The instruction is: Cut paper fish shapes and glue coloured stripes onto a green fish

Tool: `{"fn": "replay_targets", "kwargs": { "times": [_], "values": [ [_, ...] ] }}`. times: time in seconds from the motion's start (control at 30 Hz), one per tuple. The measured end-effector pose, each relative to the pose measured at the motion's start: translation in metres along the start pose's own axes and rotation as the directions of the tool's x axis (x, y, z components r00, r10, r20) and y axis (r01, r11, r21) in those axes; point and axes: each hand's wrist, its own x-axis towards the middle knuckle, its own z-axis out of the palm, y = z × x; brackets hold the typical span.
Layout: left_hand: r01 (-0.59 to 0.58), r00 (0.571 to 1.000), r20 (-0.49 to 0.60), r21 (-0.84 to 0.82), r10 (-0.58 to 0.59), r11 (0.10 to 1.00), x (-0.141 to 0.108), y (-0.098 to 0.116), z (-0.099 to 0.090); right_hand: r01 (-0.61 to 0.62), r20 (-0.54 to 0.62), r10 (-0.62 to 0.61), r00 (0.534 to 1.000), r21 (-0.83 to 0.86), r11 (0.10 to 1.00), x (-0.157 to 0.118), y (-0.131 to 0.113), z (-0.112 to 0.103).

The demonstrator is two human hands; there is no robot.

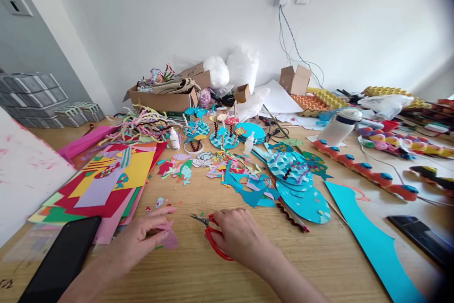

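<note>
My left hand (pixel 144 234) is closed in a pinch on pieces of pink and purple paper (pixel 170 240), low over the wooden table. A bit of green shows beneath them. To its right, my right hand (pixel 238 233) is wrapped round red-handled scissors (pixel 217 241). Their dark pointed blades face left, towards the paper, and stand apart from it. Small paper scraps (pixel 159 202) lie just beyond my left hand. Farther back are cut paper fish (pixel 185 169) and a heap of blue and coloured offcuts (pixel 244 187).
Coloured paper sheets (pixel 136 170) and a black phone (pixel 64 255) lie at left. Glue bottles (pixel 174 139) stand behind the fish. Blue decorated discs (pixel 305 203), a long blue sheet (pixel 372 237) and another phone (pixel 418 239) are at right. A cardboard box (pixel 163 99) stands by the wall.
</note>
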Motion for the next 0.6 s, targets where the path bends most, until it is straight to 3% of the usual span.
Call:
{"fn": "replay_targets", "kwargs": {
  "times": [0.13, 0.27, 0.33, 0.47, 0.53, 0.6],
  "values": [
    [0.045, 0.987, -0.131, -0.334, -0.093, 0.942, -0.007, 0.011, -0.004, 0.014, 0.009, -0.015, 1.0, 0.098, 0.995, 0.007, 0.003, 0.003],
    [0.076, 0.924, -0.243, -0.642, -0.296, 0.763, -0.006, 0.017, 0.003, -0.022, 0.002, 0.022, 1.0, 0.183, 0.983, 0.011, 0.004, 0.003],
    [0.099, 0.913, -0.226, -0.682, -0.338, 0.725, -0.002, 0.017, 0.011, -0.06, -0.043, 0.067, 0.997, 0.154, 0.986, 0.012, 0.004, 0.004],
    [0.084, 0.937, -0.203, -0.663, -0.286, 0.744, 0.006, 0.016, 0.025, -0.048, -0.13, 0.077, 0.989, 0.214, 0.976, 0.011, 0.006, 0.009],
    [0.089, 0.954, -0.169, -0.629, -0.247, 0.772, 0.009, 0.018, 0.029, -0.039, -0.173, 0.095, 0.98, 0.304, 0.952, 0.01, 0.009, 0.011],
    [0.092, 0.976, -0.11, -0.579, -0.19, 0.81, 0.012, 0.022, 0.031, -0.017, -0.143, 0.1, 0.985, 0.492, 0.871, 0.009, 0.013, 0.014]
  ]
}}
